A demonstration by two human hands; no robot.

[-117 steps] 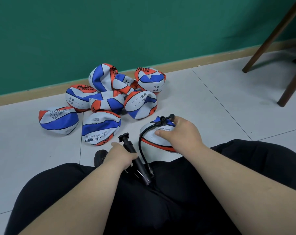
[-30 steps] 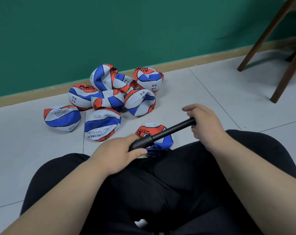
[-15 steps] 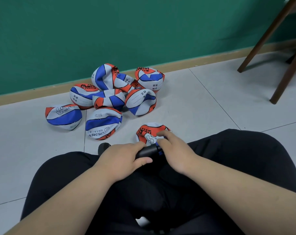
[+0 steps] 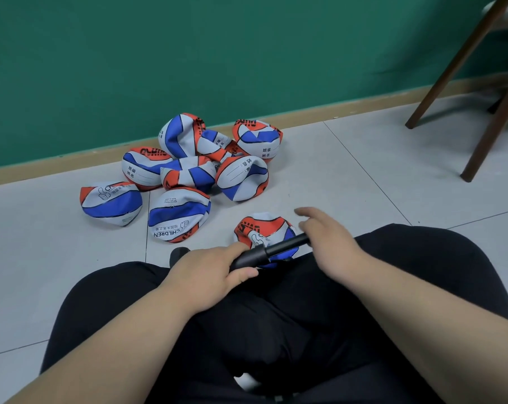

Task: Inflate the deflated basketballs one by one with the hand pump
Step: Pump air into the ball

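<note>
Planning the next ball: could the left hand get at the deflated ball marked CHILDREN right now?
Probably yes, once freed: the left hand holds the hand pump, but the CHILDREN ball lies uncovered on the floor just ahead of it, nothing stacked on it.

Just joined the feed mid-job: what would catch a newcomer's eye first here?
The black hand pump held across the lap, left hand gripping its barrel, right hand its far end. A crumpled basketball lies just behind it, and a heap of deflated balls sits near the green wall.
</note>
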